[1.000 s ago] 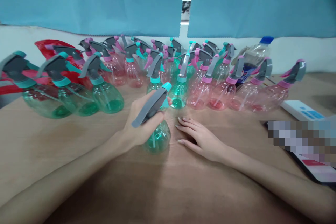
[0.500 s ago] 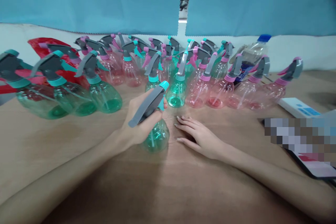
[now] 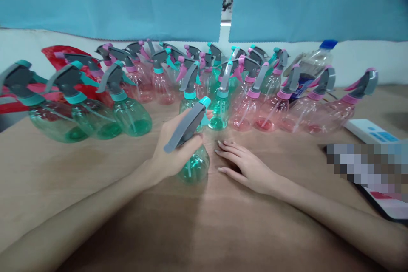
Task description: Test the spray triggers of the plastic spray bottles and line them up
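Observation:
My left hand [image 3: 175, 144] is wrapped around the neck of a clear green spray bottle [image 3: 195, 165] with a grey and turquoise trigger head. Its body shows below my fingers, close to the tabletop; whether the base touches cannot be made out. To the right, my right hand [image 3: 245, 163] rests palm down on the table, fingers stretched out and holding nothing. Just beyond the hands stand another green spray bottle [image 3: 219, 108] and a pink spray bottle [image 3: 244, 114]. Three green spray bottles, the nearest being this one [image 3: 132, 117], stand left of my left hand.
Several more pink and green spray bottles crowd the back of the wooden table [image 3: 134, 225]. Red plastic [image 3: 55, 57] lies behind them at left. A blue-capped bottle [image 3: 315, 61], a white box [image 3: 369, 131] and a dark-edged, partly blurred flat item [image 3: 376, 199] are at right.
The whole view has shifted slightly, so the bottles appear a little farther right. My left hand keeps its hold on the green spray bottle, and my right hand stays flat on the table.

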Demonstrator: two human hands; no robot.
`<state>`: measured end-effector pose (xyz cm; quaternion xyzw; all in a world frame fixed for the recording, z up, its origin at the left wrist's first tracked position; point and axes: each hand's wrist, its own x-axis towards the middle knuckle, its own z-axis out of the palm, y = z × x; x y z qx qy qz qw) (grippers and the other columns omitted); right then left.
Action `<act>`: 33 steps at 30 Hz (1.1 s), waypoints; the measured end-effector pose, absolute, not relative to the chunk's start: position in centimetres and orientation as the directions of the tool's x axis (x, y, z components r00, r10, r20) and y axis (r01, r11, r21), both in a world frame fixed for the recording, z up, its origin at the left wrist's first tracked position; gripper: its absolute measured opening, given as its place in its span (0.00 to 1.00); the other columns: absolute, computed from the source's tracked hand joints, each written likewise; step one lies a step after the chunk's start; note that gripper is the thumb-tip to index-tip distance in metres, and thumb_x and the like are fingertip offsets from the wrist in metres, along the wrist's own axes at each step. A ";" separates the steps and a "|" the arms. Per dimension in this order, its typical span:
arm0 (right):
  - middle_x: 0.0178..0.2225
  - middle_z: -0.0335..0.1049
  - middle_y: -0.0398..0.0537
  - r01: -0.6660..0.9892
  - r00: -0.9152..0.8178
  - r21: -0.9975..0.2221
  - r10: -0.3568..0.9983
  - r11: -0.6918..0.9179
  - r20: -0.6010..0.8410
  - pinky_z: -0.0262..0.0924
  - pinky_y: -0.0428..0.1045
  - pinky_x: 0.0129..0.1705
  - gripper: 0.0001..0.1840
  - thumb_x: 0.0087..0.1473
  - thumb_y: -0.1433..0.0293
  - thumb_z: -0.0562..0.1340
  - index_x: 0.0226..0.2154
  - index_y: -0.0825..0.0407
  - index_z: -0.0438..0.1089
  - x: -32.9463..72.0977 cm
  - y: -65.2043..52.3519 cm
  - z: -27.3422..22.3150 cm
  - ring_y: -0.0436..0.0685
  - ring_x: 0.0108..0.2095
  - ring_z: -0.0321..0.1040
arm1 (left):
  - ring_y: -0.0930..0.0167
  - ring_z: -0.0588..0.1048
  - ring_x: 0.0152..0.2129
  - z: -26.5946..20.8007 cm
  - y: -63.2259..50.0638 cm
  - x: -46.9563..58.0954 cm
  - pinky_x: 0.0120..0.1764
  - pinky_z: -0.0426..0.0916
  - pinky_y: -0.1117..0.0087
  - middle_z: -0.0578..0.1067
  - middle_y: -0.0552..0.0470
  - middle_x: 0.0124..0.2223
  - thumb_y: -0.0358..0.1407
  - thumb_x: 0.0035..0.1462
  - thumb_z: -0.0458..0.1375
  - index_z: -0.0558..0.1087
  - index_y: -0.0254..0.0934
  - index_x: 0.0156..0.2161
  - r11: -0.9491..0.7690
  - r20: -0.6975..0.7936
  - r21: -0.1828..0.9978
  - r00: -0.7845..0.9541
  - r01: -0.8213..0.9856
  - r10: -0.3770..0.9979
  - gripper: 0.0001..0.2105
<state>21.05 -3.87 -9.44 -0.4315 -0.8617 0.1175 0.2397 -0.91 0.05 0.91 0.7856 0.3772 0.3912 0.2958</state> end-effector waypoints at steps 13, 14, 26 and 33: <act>0.62 0.60 0.56 0.705 -0.523 -0.377 0.799 0.601 0.296 0.51 0.64 0.63 0.26 0.62 0.58 0.55 0.59 0.52 0.62 21.0 -3.8 -9.5 0.63 0.63 0.53 | 0.70 0.69 0.25 0.7 0.0 -0.8 0.39 0.69 0.64 0.75 0.51 0.35 0.32 0.55 0.54 0.72 0.38 0.50 -0.522 0.395 0.778 0.375 0.350 0.839 0.17; 0.62 0.60 0.56 0.703 -0.523 -0.379 0.798 0.602 0.299 0.51 0.64 0.63 0.26 0.63 0.58 0.55 0.59 0.51 0.62 21.0 -3.8 -9.5 0.63 0.63 0.53 | 0.70 0.69 0.25 0.7 0.0 -0.7 0.40 0.69 0.63 0.75 0.51 0.36 0.32 0.55 0.54 0.72 0.38 0.51 -0.525 0.399 0.778 0.376 0.345 0.837 0.17; 0.62 0.59 0.56 0.713 -0.528 -0.363 0.800 0.599 0.285 0.51 0.62 0.63 0.27 0.63 0.57 0.55 0.58 0.55 0.63 21.1 -3.8 -9.7 0.62 0.63 0.53 | 0.65 0.74 0.42 0.8 0.0 -0.7 0.47 0.68 0.63 0.76 0.47 0.48 0.30 0.54 0.54 0.74 0.37 0.48 -0.539 0.412 0.778 0.386 0.322 0.825 0.16; 0.62 0.60 0.56 0.711 -0.526 -0.365 0.799 0.601 0.291 0.51 0.62 0.63 0.27 0.63 0.57 0.54 0.58 0.54 0.63 21.1 -3.8 -9.6 0.63 0.63 0.53 | 0.66 0.74 0.33 0.8 0.1 -0.7 0.39 0.69 0.65 0.77 0.50 0.38 0.32 0.53 0.54 0.73 0.39 0.51 -0.535 0.406 0.769 0.379 0.350 0.831 0.19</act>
